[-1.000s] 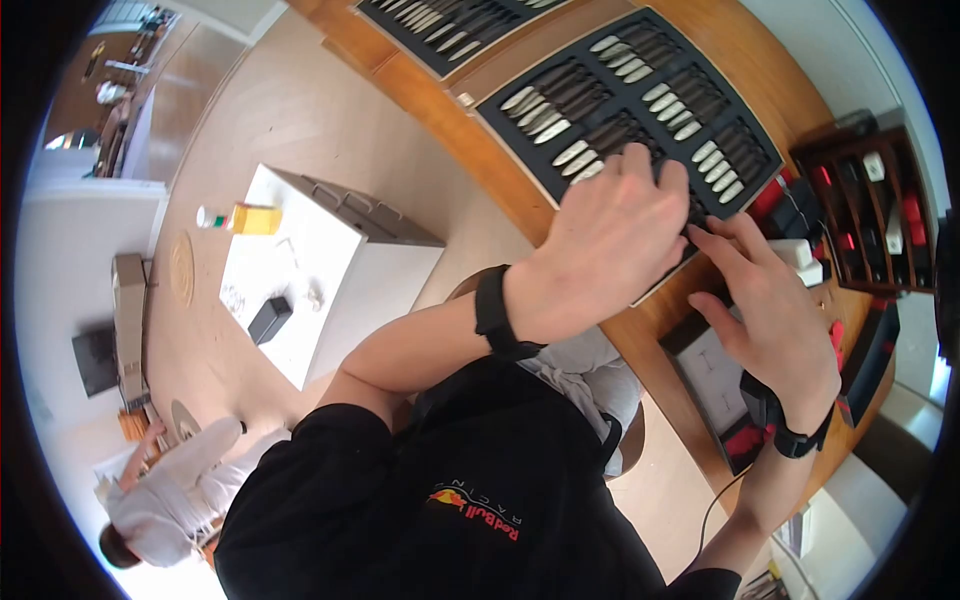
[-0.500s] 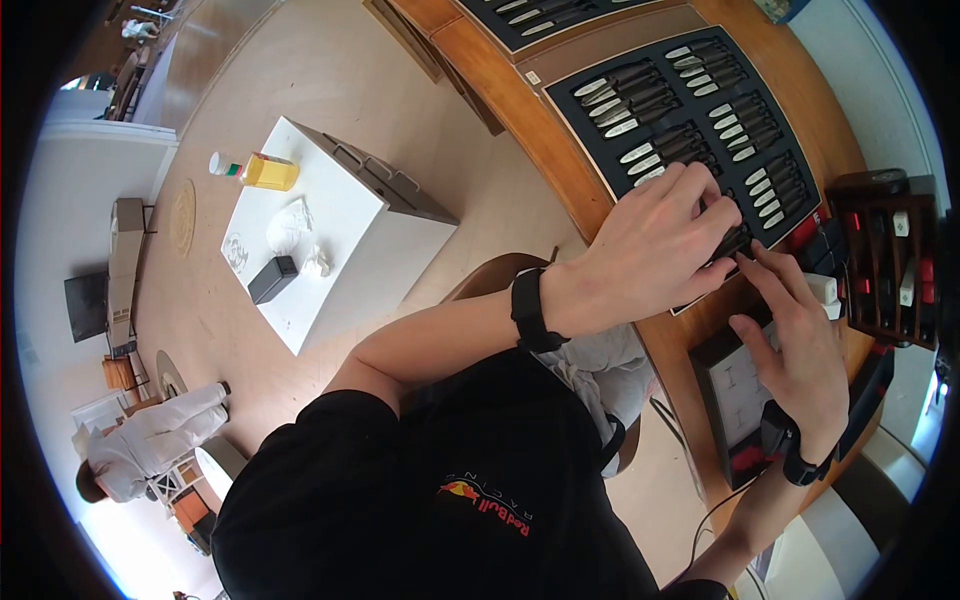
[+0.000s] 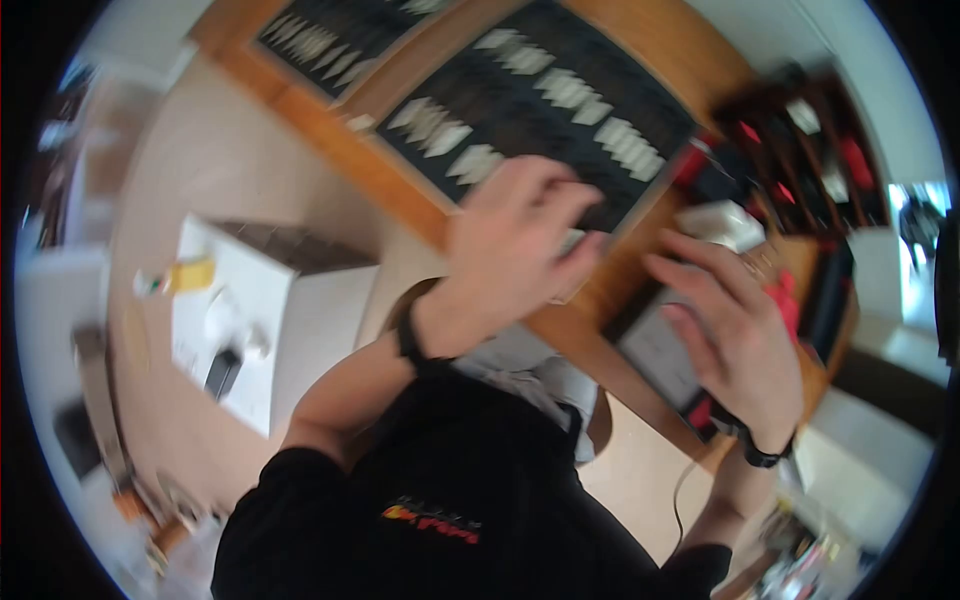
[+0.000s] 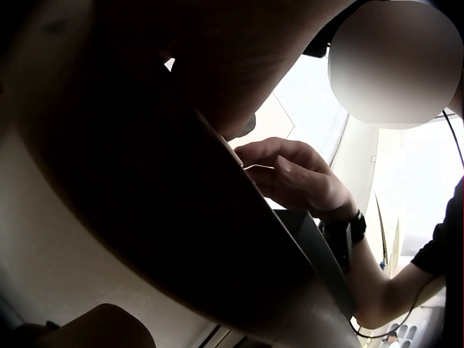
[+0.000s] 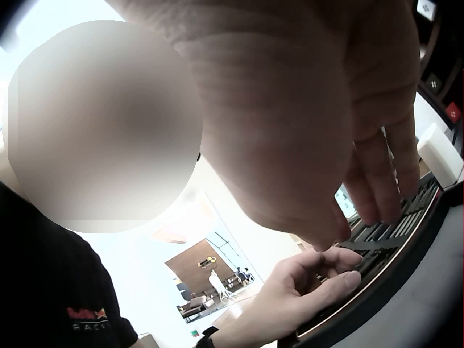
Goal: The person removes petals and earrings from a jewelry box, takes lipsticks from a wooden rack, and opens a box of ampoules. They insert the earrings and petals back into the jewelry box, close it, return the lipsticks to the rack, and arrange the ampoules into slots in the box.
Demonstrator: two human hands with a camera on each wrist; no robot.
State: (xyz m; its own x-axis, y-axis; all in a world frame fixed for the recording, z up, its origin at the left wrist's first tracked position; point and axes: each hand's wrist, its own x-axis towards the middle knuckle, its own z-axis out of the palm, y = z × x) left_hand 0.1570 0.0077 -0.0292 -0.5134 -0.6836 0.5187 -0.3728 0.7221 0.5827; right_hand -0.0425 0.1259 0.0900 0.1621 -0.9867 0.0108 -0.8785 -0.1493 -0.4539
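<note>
A dark tray (image 3: 520, 105) holds rows of pieces with pale blade-like ends. Over its near right part is my left hand (image 3: 515, 245), fingers bent and thumb apart; a small pale thing shows between finger and thumb, but blur hides whether it is held. In the right wrist view, my left hand (image 5: 304, 290) is at the tray's edge beside dark pieces. My right hand (image 3: 735, 330) hovers, fingers loosely bent and apart, over a framed box (image 3: 655, 345); nothing shows in it. The left wrist view shows my right hand (image 4: 297, 174) near the table edge.
Another dark tray (image 3: 325, 45) lies at the upper left of the wooden table (image 3: 395, 205). Right of the main tray are a white block (image 3: 722, 225) and a dark rack (image 3: 800, 150) with red and white items. A white cabinet (image 3: 325, 320) stands away on the left.
The head view has swung, shifting the scene left and down. My left hand has moved away from my right, widening the gap between them. My right hand keeps its loose, spread fingers.
</note>
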